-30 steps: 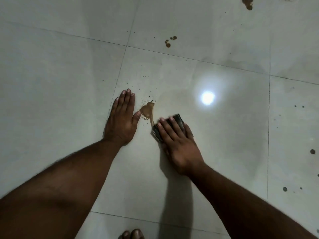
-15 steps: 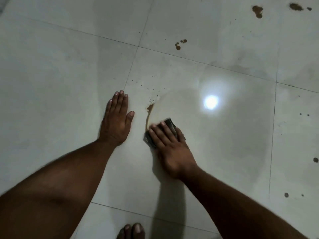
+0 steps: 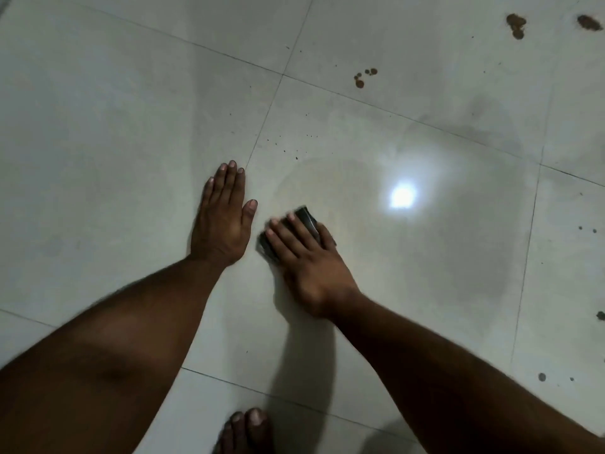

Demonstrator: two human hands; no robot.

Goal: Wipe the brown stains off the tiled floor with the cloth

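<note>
My right hand [image 3: 306, 260] lies flat on a small dark folded cloth [image 3: 307, 219] and presses it to the pale tiled floor [image 3: 114, 126]; most of the cloth is hidden under the fingers. My left hand [image 3: 222, 221] rests flat on the floor just left of the cloth, fingers straight and together. Around the cloth the tile shows a damp smeared patch. Tiny brown specks [image 3: 296, 152] lie just beyond it. Brown stains sit farther off: a cluster of drops [image 3: 360, 81] and two bigger blots [image 3: 517, 26] at the top right.
Small dark spots [image 3: 541, 376] dot the tile at the right edge. A bright light reflection [image 3: 402, 196] shines on the wet tile right of the cloth. My bare toes [image 3: 245, 427] show at the bottom edge. Grout lines cross the floor.
The brown smear between my hands is gone, leaving a damp patch. My right hand slid the cloth left and toward me over that spot. My left hand stays planted.
</note>
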